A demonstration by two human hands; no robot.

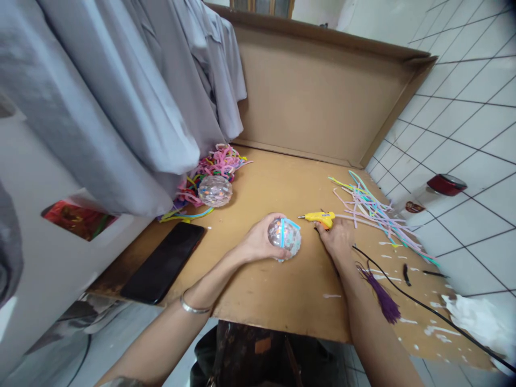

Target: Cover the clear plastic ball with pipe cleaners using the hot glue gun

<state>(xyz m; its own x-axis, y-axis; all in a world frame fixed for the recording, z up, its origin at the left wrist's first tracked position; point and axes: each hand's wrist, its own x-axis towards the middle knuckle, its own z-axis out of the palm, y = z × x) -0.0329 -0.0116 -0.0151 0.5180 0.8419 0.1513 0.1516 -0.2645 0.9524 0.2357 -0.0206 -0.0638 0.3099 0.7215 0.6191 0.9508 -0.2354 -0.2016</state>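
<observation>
Ball (277,234) is held in left hand (258,236), above the near half of the table (266,301), around the middle between its left and right edges. Fingers are spread wide around the ball's left side, thumb on the side toward the near edge. A blue strip (283,232) is seen across the ball, with one arm of it running along the top. Glue gun (320,217) is gripped by right hand (338,236), fingers closed at the handle; whether the trigger is pressed cannot be told. Nozzle is pointed at the ball, apart from it.

For good work, the ball should be steadied from the side away from the nozzle, as the grip now allows, and fingertips held clear of hot glue. Glue is best laid in a thin line along the strip, then pressed briefly. Drips (332,295) are seen on the table, so the nozzle is best wiped between lines. The cord (407,294), run toward the near right corner, should be left slack. Loose strips (366,207) are spread along the right edge, within easy reach of the right hand.
</observation>
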